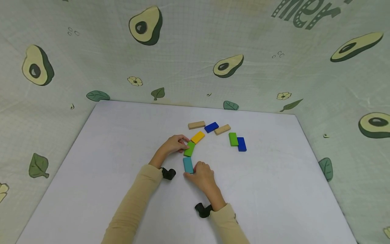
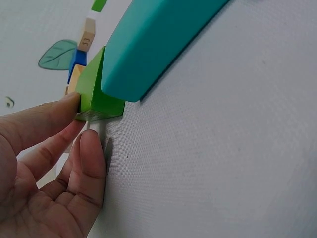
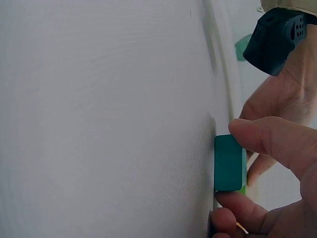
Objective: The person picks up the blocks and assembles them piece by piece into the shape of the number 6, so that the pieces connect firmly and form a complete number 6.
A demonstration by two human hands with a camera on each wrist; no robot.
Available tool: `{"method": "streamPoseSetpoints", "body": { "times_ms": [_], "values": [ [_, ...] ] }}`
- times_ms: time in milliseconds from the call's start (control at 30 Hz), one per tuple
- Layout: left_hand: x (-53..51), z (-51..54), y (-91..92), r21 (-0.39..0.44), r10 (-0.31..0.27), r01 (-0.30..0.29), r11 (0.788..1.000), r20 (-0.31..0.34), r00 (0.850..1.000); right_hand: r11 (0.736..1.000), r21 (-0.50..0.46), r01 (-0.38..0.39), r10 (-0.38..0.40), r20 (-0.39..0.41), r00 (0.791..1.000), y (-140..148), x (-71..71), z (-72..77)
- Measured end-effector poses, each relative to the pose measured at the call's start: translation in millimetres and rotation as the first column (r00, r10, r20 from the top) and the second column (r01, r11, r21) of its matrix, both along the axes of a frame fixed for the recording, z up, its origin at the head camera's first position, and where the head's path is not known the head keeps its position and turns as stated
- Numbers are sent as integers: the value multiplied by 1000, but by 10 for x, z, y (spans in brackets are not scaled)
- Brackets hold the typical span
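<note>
In the head view, a row of coloured wooden blocks curves across the white table. My left hand (image 1: 173,144) is at the left side of a green block (image 1: 189,149), its thumb and a finger pinching the block's edge. Close up, that thumb lies against the green block (image 2: 97,94), while other fingers curl below. Nearer to me lies a teal block (image 1: 188,165) with its far end by the green one. My right hand (image 1: 202,176) grips its near end. The right wrist view has thumb and finger on opposite sides of the teal block (image 3: 229,163).
Beyond the green block, a yellow block (image 1: 197,137), a natural wood block (image 1: 196,125), a blue block (image 1: 211,127) and a second wood block (image 1: 222,129) continue the curve. To the right sit another green block (image 1: 233,139) and a blue block (image 1: 241,144). Avocado-print cloth (image 1: 182,67) surrounds the table.
</note>
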State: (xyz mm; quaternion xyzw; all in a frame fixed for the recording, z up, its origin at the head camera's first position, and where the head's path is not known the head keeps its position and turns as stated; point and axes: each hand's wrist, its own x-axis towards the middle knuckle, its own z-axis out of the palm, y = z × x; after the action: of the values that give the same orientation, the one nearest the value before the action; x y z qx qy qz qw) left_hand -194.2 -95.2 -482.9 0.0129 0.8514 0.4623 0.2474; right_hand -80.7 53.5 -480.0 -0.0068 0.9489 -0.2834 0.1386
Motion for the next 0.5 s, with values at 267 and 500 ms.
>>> {"method": "streamPoseSetpoints", "body": {
  "times_ms": [267, 500],
  "values": [
    [12, 8, 4, 3, 3, -3, 1000, 5, 1000, 1000, 2, -3, 3, 9, 1000, 7, -1, -4],
    [10, 20, 2, -5, -7, 7, 1000, 6, 1000, 1000, -7, -7, 7, 7, 1000, 14, -3, 8]
  ]
}}
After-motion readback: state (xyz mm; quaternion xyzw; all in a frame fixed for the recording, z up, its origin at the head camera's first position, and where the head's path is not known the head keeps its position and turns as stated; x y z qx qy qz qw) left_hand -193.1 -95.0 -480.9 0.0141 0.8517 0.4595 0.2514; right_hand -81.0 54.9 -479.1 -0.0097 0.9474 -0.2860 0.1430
